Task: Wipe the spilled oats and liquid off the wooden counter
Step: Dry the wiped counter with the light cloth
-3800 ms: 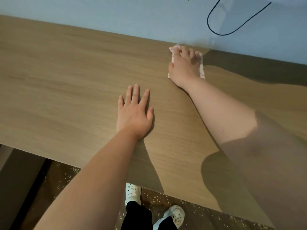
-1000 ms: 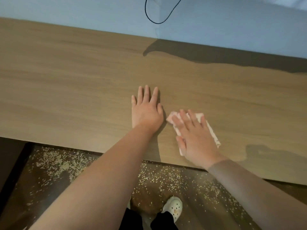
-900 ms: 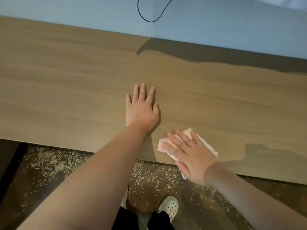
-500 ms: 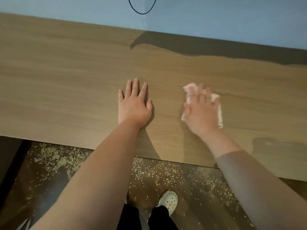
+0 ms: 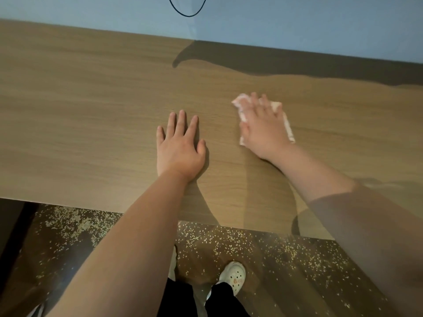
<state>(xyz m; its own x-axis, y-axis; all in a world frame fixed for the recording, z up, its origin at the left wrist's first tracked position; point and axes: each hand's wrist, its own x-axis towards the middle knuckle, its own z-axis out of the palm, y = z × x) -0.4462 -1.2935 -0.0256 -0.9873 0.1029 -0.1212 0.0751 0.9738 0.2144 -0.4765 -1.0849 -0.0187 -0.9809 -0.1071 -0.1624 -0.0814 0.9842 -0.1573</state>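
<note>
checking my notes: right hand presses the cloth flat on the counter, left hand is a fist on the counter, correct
No: the left hand is not a fist; it lies flat, fingers straight, on the counter. The right hand does press the cloth flat. The head view shows this.

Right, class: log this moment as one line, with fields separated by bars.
left hand flat on wooden counter | right hand pressing cloth on counter | oats scattered on floor
</note>
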